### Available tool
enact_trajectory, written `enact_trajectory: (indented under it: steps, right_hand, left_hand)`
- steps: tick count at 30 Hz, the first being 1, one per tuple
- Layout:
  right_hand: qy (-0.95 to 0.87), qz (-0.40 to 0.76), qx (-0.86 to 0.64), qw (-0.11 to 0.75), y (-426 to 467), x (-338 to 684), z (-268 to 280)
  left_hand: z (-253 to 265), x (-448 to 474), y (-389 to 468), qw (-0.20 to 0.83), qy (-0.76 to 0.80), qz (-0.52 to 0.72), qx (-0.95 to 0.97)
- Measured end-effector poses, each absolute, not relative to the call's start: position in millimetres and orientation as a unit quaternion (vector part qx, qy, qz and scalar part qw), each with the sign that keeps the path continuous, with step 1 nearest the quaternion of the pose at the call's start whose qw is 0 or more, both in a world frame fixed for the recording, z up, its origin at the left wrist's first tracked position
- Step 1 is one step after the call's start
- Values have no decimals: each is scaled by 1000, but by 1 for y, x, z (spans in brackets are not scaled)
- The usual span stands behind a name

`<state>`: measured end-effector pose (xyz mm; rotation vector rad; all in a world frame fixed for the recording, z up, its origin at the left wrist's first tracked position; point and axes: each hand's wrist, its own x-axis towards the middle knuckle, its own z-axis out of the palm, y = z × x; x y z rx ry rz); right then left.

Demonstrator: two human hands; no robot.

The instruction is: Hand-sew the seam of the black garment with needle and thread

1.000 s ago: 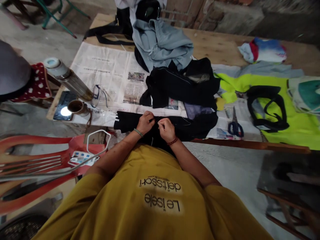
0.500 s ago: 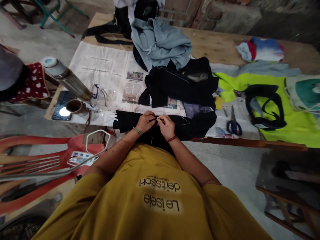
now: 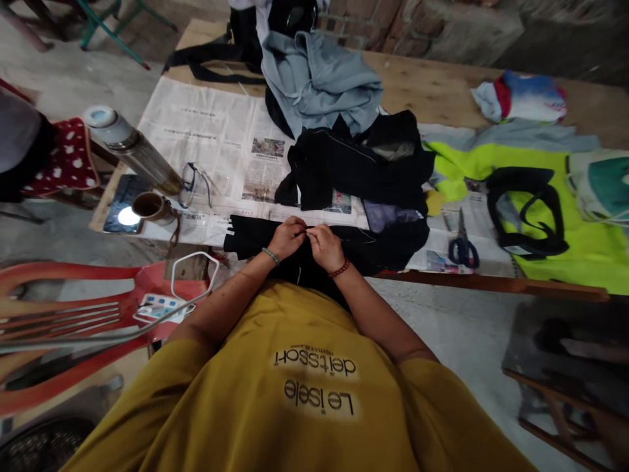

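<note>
A black garment [image 3: 398,246] lies along the front edge of the table, partly hanging toward my body. My left hand [image 3: 287,238], with a green bead bracelet on its wrist, pinches the cloth between bent fingers. Right beside it, my right hand [image 3: 326,248], wearing a red bead bracelet, is closed in a pinch on the same garment. The fingertips of both hands nearly meet, and anything small between them is too fine to make out. Another dark garment [image 3: 354,164] lies crumpled just beyond.
Newspaper [image 3: 206,131] covers part of the wooden table. On the left are a bottle [image 3: 132,151], a brown cup [image 3: 152,208], a phone [image 3: 120,203] and glasses [image 3: 194,187]. Scissors [image 3: 462,246], a black strap [image 3: 528,210] and an iron [image 3: 602,183] lie right. A red chair [image 3: 147,278] stands left.
The whole view has shifted slightly, so the table's things sit a little further right. Both hands stay pinched at the same place on the black garment, with barely any finger movement.
</note>
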<state>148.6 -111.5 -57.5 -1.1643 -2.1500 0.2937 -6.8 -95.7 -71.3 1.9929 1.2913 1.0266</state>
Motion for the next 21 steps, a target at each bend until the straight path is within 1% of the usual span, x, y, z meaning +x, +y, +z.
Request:
enact_trajectory:
  steps: [4, 8, 11, 16, 18, 21]
  right_hand:
    - [-820, 111, -447, 341, -114, 146, -56]
    - [-808, 142, -445, 359, -113, 141, -46]
    - [-771, 218, -455, 388, -107, 140, -36]
    - [-598, 431, -533, 416, -98, 146, -35]
    - [-555, 464, -541, 429, -98, 148, -37]
    - [-544, 463, -540, 445, -100, 149, -39]
  left_hand:
    - [-73, -6, -96, 269, 488, 384, 736]
    - [-73, -5, -96, 265, 490, 382, 738]
    - [-70, -7, -96, 270, 502, 384, 726]
    - [-64, -13, -94, 306, 487, 412, 707]
    - [-62, -15, -95, 320, 475, 421, 703]
    - [-61, -16, -98, 327, 450, 428, 712]
